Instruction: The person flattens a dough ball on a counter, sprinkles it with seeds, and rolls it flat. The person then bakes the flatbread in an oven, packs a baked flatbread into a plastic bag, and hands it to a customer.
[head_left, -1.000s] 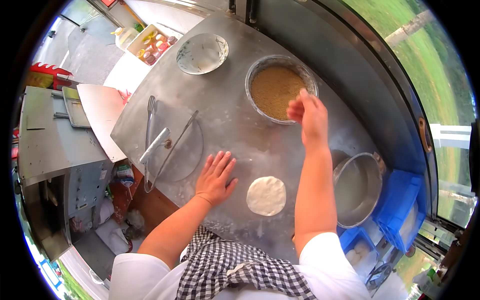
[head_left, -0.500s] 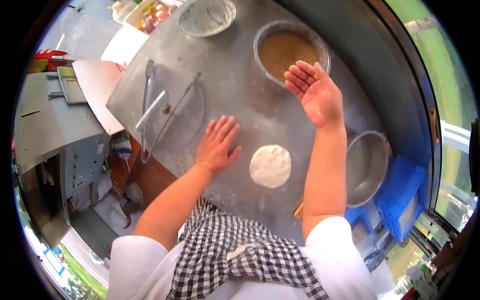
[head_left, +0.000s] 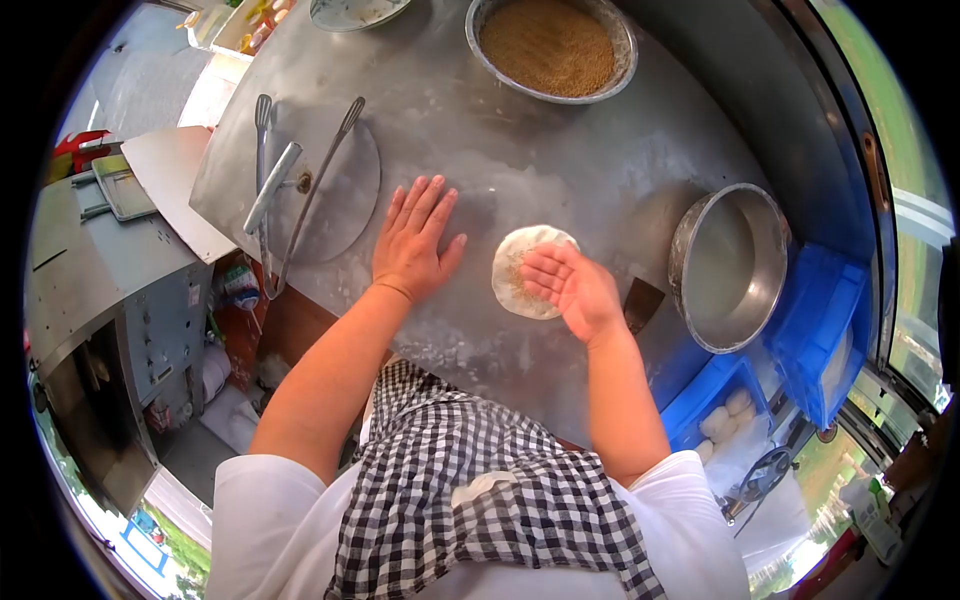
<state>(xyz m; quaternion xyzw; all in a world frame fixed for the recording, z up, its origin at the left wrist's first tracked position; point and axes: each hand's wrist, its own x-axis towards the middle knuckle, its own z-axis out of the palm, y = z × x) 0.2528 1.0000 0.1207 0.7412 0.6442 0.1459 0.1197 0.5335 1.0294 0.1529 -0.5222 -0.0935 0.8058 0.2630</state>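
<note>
My left hand [head_left: 413, 240] lies palm down on the metal table [head_left: 440, 130], fingers stretched out and nothing in it. To its right is a flat round of white dough [head_left: 512, 272]. My right hand [head_left: 575, 290] is over the dough's right side, palm turned up and fingers cupped slightly, with nothing visible in it. Some brown crumbs show on the dough beside its fingertips. A metal bowl [head_left: 627, 58] of brown crumbly filling [head_left: 547, 48] stands at the top of the view.
A round metal lid with a handle [head_left: 272, 188] and tongs [head_left: 322, 180] lie at the left. On the right are a deep metal pot [head_left: 680, 262], a scraper [head_left: 642, 303] and blue bins [head_left: 815, 330], one holding dough balls [head_left: 722, 425]. Another bowl [head_left: 355, 14] is at the top.
My right hand has come from beside the filling bowl down to the dough, where brown crumbs now show. The camera view has shifted; my left hand remains flat on the table.
</note>
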